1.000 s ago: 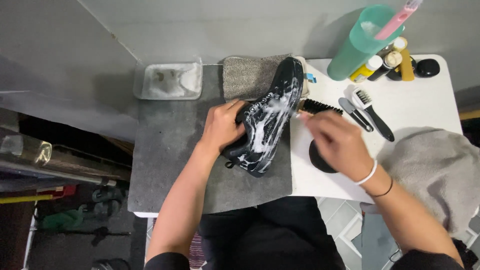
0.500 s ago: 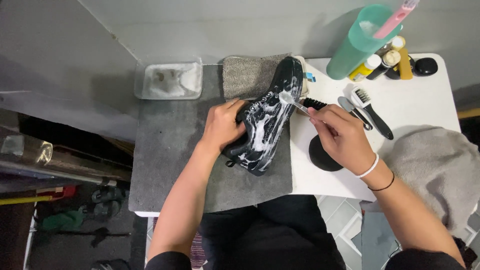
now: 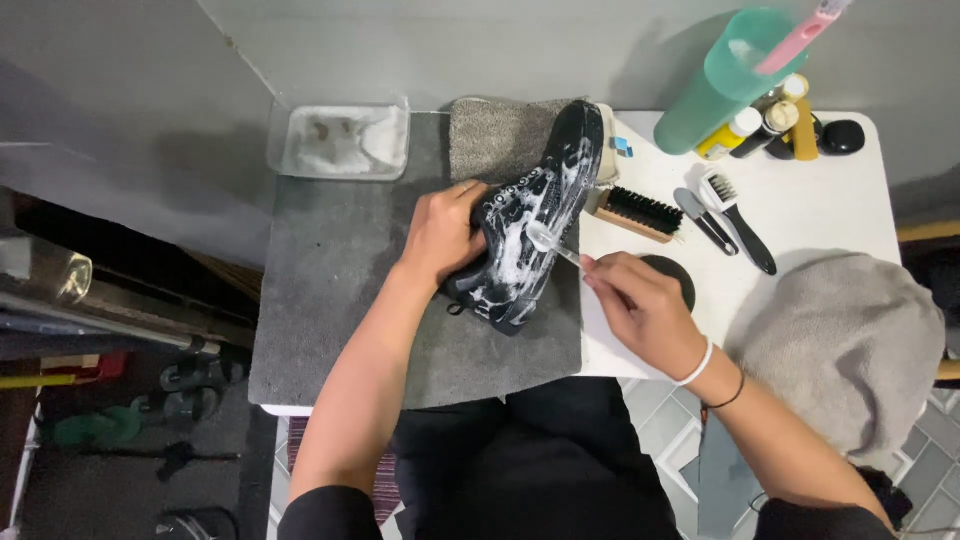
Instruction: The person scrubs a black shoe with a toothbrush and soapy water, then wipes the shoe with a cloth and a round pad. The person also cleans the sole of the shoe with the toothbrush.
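Nearby, clear tray (image 3: 338, 141) of foamy water, green tumbler (image 3: 722, 82) with pink-handled tool (image 3: 800, 37).

The sneaker (image 3: 530, 240) was black, streaked and blotched with white foam. It lay on a dark grey mat (image 3: 340, 300), with a paler grey towel (image 3: 500, 135) folded behind it. The table (image 3: 820, 200) was white. A tall cup (image 3: 720, 85) was mint green, holding a pink handle (image 3: 805, 35). One brush (image 3: 635, 213) had a tan wooden back and black bristles. A grey cloth (image 3: 850, 345) lay at the side. The clear tray (image 3: 340, 140) held whitish suds.
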